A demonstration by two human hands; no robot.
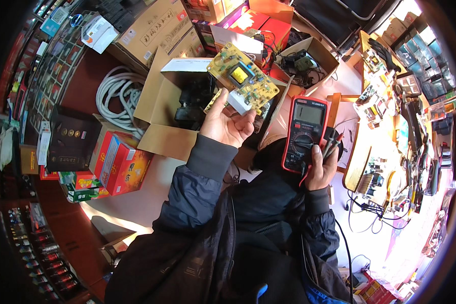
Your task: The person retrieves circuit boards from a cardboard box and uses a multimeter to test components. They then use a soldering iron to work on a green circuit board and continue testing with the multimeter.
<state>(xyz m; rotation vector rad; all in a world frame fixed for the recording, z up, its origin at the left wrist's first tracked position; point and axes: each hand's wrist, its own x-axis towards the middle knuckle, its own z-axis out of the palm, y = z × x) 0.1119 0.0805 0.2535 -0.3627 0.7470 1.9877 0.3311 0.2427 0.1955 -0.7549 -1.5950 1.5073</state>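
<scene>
My left hand (225, 124) grips the lower edge of a yellowish circuit board (263, 91), thumb and fingers closed on it. The board is tilted, and a yellow-wrapped transformer (239, 74) stands out near its middle. My right hand (320, 169) holds a red and black digital multimeter (305, 136) by its lower right side, screen and dial facing up. Test probes (334, 144) with red and black parts are clasped in the same hand beside the meter. Behind the board is an open cardboard box (159, 101) with dark devices inside.
A coiled white cable (117, 101) and red gift boxes (124, 164) lie to the left. Further back, another open box (327, 58) holds tangled cords. At the right, a wooden bench (357, 162) is crowded with circuit boards, tools and wires. Shelves of small goods line the far left.
</scene>
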